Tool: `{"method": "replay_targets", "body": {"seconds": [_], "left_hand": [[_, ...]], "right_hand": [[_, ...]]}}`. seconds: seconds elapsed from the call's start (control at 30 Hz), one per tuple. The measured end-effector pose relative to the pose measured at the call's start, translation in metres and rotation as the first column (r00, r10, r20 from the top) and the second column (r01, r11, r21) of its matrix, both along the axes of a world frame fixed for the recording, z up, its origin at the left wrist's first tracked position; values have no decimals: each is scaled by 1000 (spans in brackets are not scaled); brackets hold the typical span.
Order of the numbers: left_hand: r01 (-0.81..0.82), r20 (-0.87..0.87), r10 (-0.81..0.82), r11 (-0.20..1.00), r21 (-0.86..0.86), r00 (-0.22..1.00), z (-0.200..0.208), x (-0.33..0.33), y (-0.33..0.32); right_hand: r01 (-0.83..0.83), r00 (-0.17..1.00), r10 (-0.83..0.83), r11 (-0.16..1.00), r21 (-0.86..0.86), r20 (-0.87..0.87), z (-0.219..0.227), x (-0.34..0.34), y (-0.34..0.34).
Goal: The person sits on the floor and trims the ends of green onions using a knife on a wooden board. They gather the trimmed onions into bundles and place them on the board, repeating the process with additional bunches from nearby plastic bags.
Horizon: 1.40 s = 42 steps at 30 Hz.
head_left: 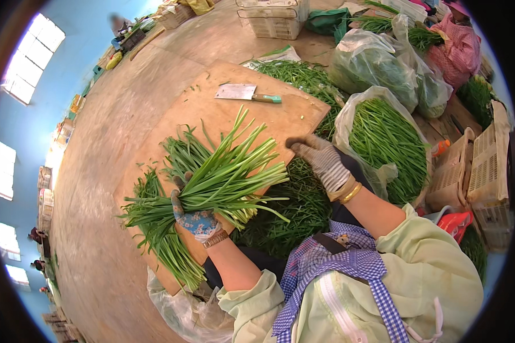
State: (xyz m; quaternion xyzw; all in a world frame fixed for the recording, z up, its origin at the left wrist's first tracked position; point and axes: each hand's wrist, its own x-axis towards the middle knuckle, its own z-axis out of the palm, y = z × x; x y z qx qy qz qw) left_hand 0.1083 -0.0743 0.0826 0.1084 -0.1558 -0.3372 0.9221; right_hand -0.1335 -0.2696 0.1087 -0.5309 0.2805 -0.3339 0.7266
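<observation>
My left hand (pixel 197 222), in a blue flowered glove, is closed around a thick bunch of garlic chives (pixel 229 183). Their pale cut ends fan out to the right, and the leaves trail left. More chives (pixel 180 260) lie beneath on a wooden board (pixel 189 108). My right hand (pixel 321 160), in a striped glove with dark fingertips, hovers by the board's right edge, apart from the bunch. Its fingers stretch left with nothing visible in them. Toward the board's far side rests a cleaver (pixel 236 91) with a wood and green handle.
Loose green leaves (pixel 303 200) pile up below the board. To the right are an open bag of chives (pixel 386 143), filled clear bags (pixel 375 66), a pink sack (pixel 455 48) and plastic crates (pixel 489 166). Another crate (pixel 274 23) stands beyond the board. A person (pixel 119 31) sits far off.
</observation>
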Motion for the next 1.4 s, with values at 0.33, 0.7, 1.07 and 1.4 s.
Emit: {"method": "replay_targets", "body": {"seconds": [0.33,0.7,1.07,1.4], "left_hand": [[-69,5,69,998,-8,998,1,-11,-6],[104,31,-106,993,52,994,21,-22,-19],[407,-122,-388,866,290,913,2,-18,-152],[-85,183,-204,411,907,962,2,-57,-140]], "right_hand": [[-337,897,115,803,-491,-427,-14,15,8],[272,958,-285,864,-424,35,9,-64,-50],[-428,903,406,879,212,142,-127,-28,-96],[-403,769,181,882,-245,-613,-110,-35,-93]]}}
